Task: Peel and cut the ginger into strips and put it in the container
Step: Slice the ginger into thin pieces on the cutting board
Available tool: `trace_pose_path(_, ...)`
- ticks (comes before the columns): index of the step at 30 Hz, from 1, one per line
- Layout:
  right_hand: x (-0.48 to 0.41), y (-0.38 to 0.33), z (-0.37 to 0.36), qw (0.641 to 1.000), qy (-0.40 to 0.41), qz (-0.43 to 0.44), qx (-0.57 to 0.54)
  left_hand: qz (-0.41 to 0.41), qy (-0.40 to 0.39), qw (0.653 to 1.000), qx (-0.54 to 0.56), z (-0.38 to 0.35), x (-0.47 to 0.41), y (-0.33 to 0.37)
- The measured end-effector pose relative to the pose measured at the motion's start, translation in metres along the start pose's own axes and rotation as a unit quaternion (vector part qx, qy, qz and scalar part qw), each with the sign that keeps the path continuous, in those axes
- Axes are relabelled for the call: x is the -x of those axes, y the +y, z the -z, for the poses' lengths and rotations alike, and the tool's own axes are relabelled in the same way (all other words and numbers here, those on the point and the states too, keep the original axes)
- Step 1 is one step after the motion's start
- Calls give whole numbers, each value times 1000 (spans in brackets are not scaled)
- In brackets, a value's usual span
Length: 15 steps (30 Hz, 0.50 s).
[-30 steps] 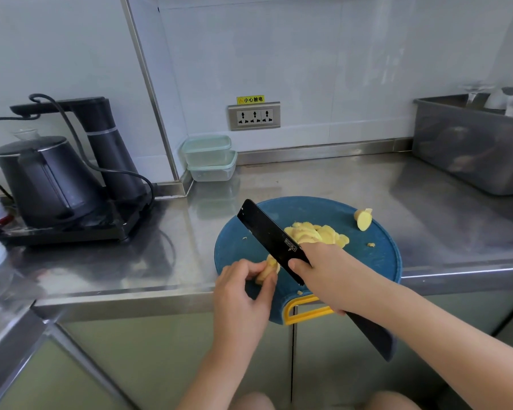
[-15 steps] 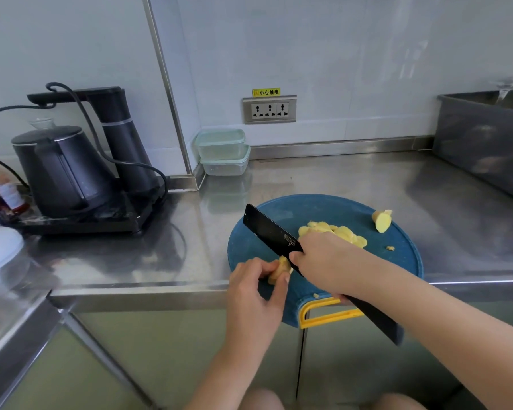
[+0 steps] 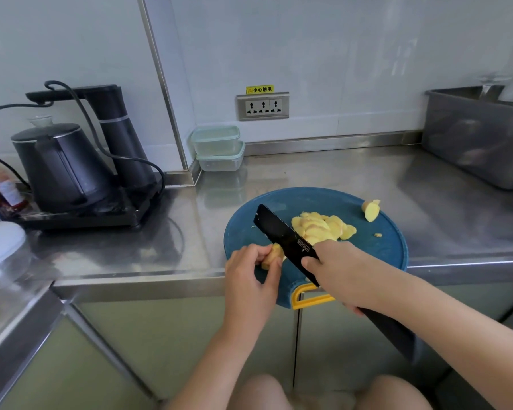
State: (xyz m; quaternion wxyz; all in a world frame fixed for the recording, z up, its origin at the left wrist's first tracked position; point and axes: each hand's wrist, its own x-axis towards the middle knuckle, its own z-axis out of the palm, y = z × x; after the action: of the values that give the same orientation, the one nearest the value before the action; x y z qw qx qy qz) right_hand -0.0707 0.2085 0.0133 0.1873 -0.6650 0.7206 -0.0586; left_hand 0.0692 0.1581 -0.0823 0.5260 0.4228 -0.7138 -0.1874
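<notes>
Left hand (image 3: 251, 279) pinches peeled yellow ginger piece (image 3: 271, 255) on round blue cutting board (image 3: 382, 247); right hand (image 3: 341, 270) grips black rectangular-bladed knife (image 3: 282, 235), pale slice pile (image 3: 323, 227) at board's 12 o'clock.

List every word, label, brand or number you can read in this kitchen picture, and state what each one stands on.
"小心触电" with a warning symbol: yellow sticker on the wall above the socket strip.
Small pale mark on the black knife blade: too small to read.
Labels on the bottles at the far left: blurred, unreadable.
No other text shows.
</notes>
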Motion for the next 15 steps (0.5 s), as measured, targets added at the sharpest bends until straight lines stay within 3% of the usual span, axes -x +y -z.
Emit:
trace_pose_path(10, -29, -16, 3, 999, 24, 32, 30, -5, 15, 1000, -10, -4, 1, 2)
trace_pose_path(15, -36, -27, 8, 993, 5, 56, 103, 15, 10, 1000, -17, -3, 0, 2)
